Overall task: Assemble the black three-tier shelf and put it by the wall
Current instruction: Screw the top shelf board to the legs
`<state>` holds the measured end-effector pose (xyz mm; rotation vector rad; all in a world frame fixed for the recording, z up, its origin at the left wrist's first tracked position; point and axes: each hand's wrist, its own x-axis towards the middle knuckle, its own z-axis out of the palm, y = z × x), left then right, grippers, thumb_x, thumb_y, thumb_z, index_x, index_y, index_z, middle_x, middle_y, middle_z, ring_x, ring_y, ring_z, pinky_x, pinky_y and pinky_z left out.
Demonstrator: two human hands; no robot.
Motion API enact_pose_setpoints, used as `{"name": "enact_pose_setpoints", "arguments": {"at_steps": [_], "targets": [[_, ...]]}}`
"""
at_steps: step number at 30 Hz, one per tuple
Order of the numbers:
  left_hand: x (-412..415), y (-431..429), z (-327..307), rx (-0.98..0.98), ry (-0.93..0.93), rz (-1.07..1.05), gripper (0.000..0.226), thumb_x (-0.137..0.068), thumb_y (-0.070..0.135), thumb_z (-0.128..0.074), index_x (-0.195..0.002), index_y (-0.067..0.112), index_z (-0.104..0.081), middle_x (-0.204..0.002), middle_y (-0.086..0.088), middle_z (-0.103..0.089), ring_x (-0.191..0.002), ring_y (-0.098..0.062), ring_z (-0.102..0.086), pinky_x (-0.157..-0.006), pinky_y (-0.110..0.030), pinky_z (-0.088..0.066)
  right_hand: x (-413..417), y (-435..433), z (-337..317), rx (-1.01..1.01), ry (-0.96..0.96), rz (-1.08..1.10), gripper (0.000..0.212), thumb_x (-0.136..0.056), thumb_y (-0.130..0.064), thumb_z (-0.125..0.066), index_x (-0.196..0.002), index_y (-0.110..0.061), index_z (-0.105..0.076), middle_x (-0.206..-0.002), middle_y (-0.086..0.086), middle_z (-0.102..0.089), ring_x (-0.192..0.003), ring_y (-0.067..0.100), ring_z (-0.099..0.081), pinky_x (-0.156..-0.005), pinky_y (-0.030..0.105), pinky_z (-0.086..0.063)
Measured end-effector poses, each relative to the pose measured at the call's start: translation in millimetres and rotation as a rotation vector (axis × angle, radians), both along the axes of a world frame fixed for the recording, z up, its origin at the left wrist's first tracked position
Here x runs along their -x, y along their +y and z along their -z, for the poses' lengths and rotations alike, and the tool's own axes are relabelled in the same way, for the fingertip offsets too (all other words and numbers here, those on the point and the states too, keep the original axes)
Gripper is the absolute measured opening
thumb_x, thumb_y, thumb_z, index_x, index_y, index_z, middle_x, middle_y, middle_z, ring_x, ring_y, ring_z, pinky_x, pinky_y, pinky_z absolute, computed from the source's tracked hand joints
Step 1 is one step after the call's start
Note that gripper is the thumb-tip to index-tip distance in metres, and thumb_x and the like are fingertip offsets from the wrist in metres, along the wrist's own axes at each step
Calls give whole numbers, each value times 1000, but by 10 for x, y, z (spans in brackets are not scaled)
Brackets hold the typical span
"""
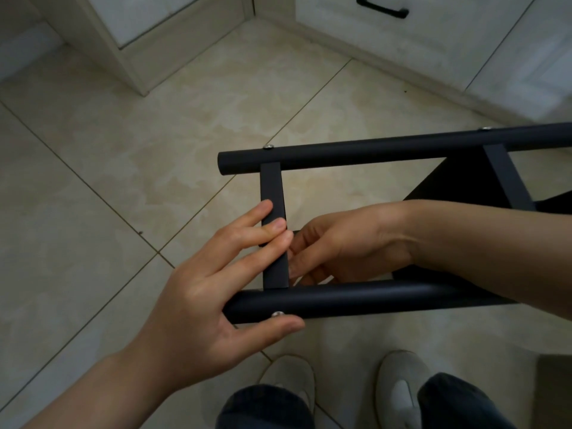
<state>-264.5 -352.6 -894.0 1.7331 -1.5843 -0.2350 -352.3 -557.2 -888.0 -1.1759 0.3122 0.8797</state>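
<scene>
Head view: left hand (198,305) straight-fingered on shelf crossbar (272,187); right hand (349,243) curled beside it, grip unclear.

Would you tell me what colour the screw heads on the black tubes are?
Silver screw heads, clearest in the head view.

bare floor (108,181) lies open left of the shelf frame (387,148), cabinets (387,41) wall off the far side

dark blue denim trousers (266,408), pale grey-white shoes (402,382), forearms (102,388) bare
</scene>
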Motion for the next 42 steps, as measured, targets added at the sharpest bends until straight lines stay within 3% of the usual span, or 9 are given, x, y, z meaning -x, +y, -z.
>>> {"name": "enact_pose_setpoints", "arguments": {"at_steps": [4, 17, 22, 28, 34, 42], "targets": [[0, -1, -3, -2, 3, -3, 65, -91, 46, -68, -136, 4, -52, -142, -9, -54, -147, -28, -39, -117, -41, -37, 6, 3, 6, -12, 3, -7, 16, -95, -21, -58, -100, -11, -70, -108, 12, -63, -88, 12, -65, -82, 26, -54], [-6, -4, 2, 6, 3, -3, 65, -91, 47, -69, -136, 3, -52, -141, -9, -54, -146, -28, -40, -117, -41, -37, -20, -5, -1, 43, 21, -16, 15, -82, -28, -67, -90, -19, -75, -97, 2, -71, -91, 12, -66, -87, 32, -52], [-8, -5, -2, 7, -5, -3, 66, -90, 47, -69, -135, 1, -53, -140, -10, -55, -146, -29, -41, -117, -42, -38, -27, -13, -2, 56, 9, -25, 17, -91, -26, -63, -82, -23, -77, -92, -1, -72, -90, 10, -66, -82, 28, -52], [-4, -10, -6, 6, -4, -4, 65, -91, 47, -68, -134, 1, -53, -139, -10, -55, -145, -29, -41, -116, -42, -39, -14, 6, -17, 72, 4, -12, 14, -85, -26, -64, -92, -17, -72, -96, 1, -69, -91, 12, -63, -87, 32, -51], [0, -7, -6, 6, -5, -3, 64, -90, 46, -68, -135, 3, -53, -139, -10, -55, -145, -29, -41, -116, -42, -39, -1, 26, -38, 100, -13, -17, 15, -96, -20, -56, -103, -13, -68, -110, 8, -63, -95, 16, -60, -90, 36, -48], [-7, -2, -4, 3, 0, -3, 65, -91, 47, -68, -135, 3, -53, -140, -9, -54, -146, -29, -40, -117, -42, -38, -5, 33, -41, 100, -14, -10, 16, -96, -24, -57, -98, -13, -70, -107, 8, -66, -95, 16, -61, -92, 37, -48]]}}
